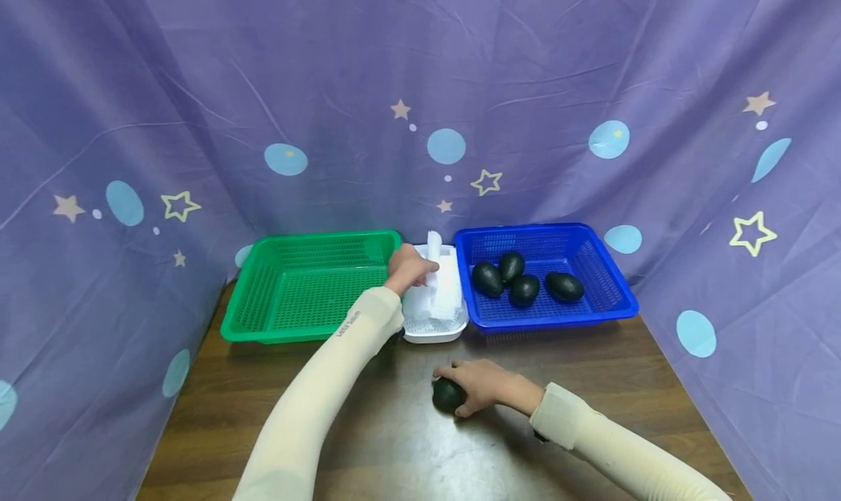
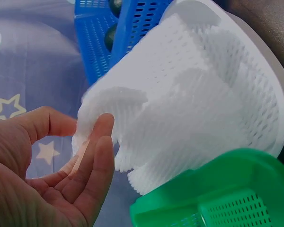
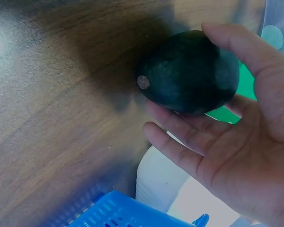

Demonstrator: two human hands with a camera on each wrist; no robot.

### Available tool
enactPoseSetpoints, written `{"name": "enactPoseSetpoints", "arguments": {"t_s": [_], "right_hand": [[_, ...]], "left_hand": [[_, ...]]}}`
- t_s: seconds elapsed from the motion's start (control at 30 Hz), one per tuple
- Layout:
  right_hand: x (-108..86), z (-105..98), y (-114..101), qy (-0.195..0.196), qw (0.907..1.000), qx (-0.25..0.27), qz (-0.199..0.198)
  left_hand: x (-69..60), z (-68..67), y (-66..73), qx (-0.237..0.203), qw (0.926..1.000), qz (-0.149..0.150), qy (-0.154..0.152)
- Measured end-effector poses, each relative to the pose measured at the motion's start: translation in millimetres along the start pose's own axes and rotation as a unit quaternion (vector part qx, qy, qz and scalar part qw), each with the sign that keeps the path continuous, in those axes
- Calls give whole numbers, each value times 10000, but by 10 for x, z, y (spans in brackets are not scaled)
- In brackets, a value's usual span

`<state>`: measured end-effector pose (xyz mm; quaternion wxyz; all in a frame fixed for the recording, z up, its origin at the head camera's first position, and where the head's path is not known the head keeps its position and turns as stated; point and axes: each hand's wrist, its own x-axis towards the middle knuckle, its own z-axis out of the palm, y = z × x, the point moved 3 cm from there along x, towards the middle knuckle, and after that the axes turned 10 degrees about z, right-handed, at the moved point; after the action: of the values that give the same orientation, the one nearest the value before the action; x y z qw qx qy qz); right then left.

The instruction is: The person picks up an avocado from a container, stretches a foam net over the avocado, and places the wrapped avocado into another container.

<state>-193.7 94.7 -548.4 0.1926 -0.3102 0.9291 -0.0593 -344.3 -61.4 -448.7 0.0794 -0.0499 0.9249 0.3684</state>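
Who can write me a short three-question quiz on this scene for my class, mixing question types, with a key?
1. Multiple choice: what does the left hand pinch?
A) an avocado
B) a white foam net
C) the blue basket's rim

2. True or false: the right hand holds an avocado outside the blue basket.

3. Count: in the head view, how many avocados lie in the blue basket?

Key: 1 B; 2 True; 3 Four.
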Motion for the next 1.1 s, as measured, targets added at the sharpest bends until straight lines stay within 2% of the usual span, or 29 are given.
{"name": "enactPoseSetpoints", "arguments": {"t_s": [0.27, 0.43, 0.63, 0.87, 1.1], "right_hand": [[-14, -95, -7, 12, 9999, 148, -50], [-12, -118, -14, 17, 9999, 107, -64], [-21, -157, -21, 30, 10000, 50, -50], [-30, -199, -13, 53, 10000, 11, -23], [-30, -216, 20, 14, 10000, 24, 27]], "left_hand": [[-78, -120, 17, 218, 9993, 108, 283], [-107, -186, 3, 83, 9989, 263, 391], [-195, -281, 15, -431, 9947, 719, 595], [-288, -372, 37, -1107, 9871, 944, 667], [-460, -472, -102, -1741, 9760, 1142, 635]]}}
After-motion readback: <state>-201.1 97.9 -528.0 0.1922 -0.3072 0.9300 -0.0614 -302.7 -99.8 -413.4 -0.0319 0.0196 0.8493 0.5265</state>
